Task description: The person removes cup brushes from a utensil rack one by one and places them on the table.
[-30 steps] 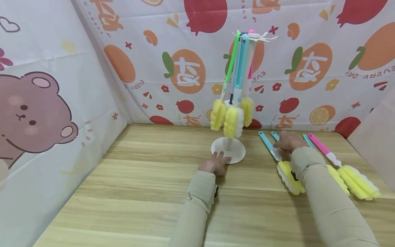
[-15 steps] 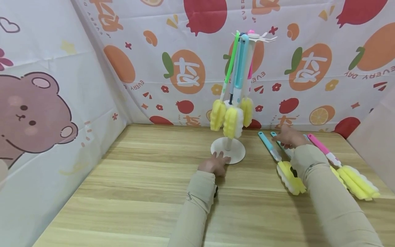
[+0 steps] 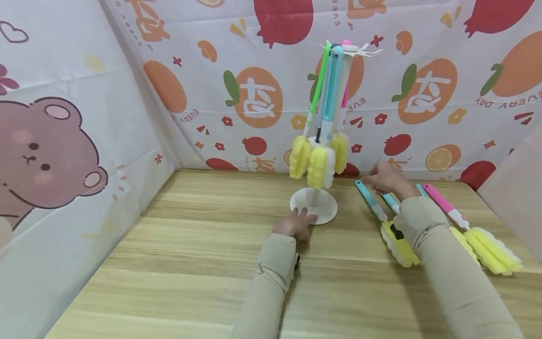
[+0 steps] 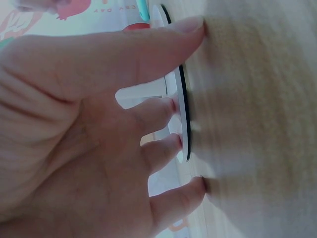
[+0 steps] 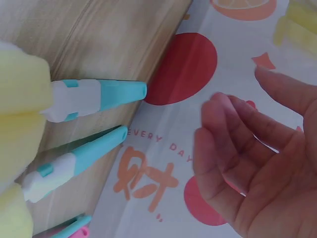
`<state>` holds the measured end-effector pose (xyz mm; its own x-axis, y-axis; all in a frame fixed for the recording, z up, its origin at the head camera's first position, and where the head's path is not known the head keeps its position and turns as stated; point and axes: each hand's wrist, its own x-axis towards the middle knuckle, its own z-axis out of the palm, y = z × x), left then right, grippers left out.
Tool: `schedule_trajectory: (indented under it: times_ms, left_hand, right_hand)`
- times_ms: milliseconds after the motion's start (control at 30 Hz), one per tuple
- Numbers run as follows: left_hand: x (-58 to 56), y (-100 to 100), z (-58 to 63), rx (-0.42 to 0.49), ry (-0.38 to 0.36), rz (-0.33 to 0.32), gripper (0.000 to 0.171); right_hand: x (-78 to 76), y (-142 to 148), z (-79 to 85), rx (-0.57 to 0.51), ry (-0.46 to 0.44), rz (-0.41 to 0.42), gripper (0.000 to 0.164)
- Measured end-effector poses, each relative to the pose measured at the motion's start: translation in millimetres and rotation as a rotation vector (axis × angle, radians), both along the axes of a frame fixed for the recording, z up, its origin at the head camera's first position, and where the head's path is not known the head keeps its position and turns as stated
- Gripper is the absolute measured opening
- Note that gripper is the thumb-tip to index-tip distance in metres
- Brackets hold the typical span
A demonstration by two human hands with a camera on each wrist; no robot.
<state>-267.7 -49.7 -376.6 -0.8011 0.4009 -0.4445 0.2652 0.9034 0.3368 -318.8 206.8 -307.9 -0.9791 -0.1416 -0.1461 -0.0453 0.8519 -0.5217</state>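
Note:
My left hand (image 3: 295, 224) presses its fingertips on the round white base (image 3: 327, 211) of a cup-brush stand; in the left wrist view its fingers reach over the base's rim (image 4: 184, 114). Sponge bottle brushes hang from the stand, including one with a green handle (image 3: 319, 82) and one with a blue handle (image 3: 332, 89). My right hand (image 3: 388, 180) hovers near the handle end of the leftmost lying blue-handled brush (image 3: 367, 194). In the right wrist view this hand (image 5: 247, 153) has loosely bent fingers and holds nothing. It partly covers a second blue-handled brush (image 3: 390, 201).
Further right lie a pink-handled sponge brush (image 3: 442, 200) and another blue handle (image 3: 421, 189), partly behind my sleeve. The wooden table (image 3: 203, 245) meets a fruit-print cloth (image 3: 262, 37) at the back. White prongs (image 3: 367, 51) stick out from the stand's top.
My right hand has moved away from the second lying brush, back and to the left, toward the leftmost brush's handle end. My left hand stays on the base.

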Motion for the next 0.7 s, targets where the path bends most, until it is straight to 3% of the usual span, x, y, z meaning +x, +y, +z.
schedule_trajectory:
  times_ms: [233,533,700]
  left_hand:
    - [0.0,0.7,-1.0,-0.002,-0.006,0.008,0.072]
    - [-0.5,1.0,-0.8,-0.014,-0.003,0.009,0.073]
    - [-0.4,0.9,-0.8,-0.012,-0.008,0.008,0.072]
  right_hand:
    - [2.1,-6.5,8.1,-0.065,0.144,-0.023,0.028]
    - [6.5,-11.4,16.8,-0.098,0.155,-0.036,0.029]
    - [7.5,-12.1,16.6,-0.133,0.215,-0.036,0.029]
